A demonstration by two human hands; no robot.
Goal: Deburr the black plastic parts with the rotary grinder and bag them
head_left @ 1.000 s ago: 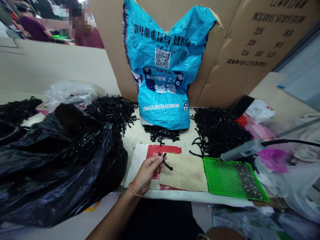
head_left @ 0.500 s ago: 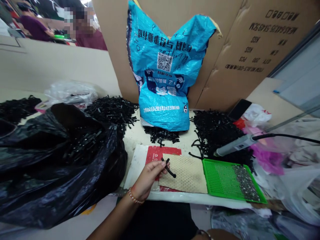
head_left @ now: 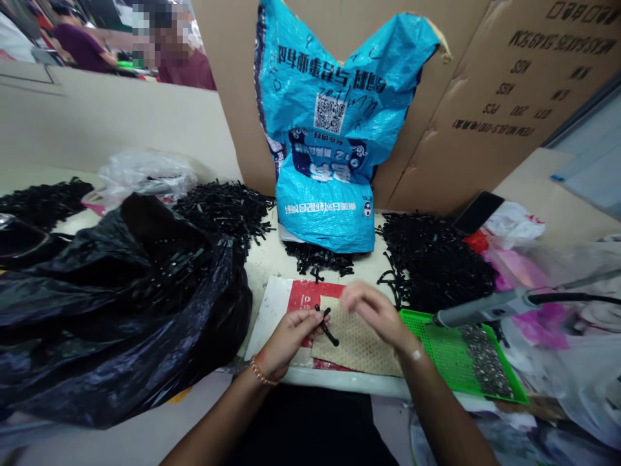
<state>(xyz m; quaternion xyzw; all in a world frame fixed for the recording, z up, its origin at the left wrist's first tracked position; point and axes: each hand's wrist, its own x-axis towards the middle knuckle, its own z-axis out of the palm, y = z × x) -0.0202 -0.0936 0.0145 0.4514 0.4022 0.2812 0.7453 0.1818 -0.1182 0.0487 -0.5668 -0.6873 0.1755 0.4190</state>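
My left hand (head_left: 295,333) is closed, pinching two slim black plastic pieces (head_left: 330,333) that cross each other between thumb and fingertips. It hovers over the left edge of a dimpled beige mat (head_left: 354,343). To its right, my right hand (head_left: 376,314) hangs above the same mat with bent fingers. Motion blur hides whether it holds anything. A green perforated tray (head_left: 424,353) lies right of the mat, with many small metal screws (head_left: 485,362) gathered at its right side. Over the tray's far edge hangs a grey electric screwdriver (head_left: 485,307) with a black cord.
Piles of similar black pieces lie to the right (head_left: 431,259) and back left (head_left: 223,207). A blue woven sack (head_left: 330,162) leans on cardboard (head_left: 436,149). A black plastic bag (head_left: 194,336) fills the left. A phone (head_left: 478,212) rests at the right; two people sit far left.
My right hand has come in from the lower right to above the mat. My left hand keeps its hold on the black pieces. The screwdriver has shifted slightly right and lower, and the view has moved somewhat.
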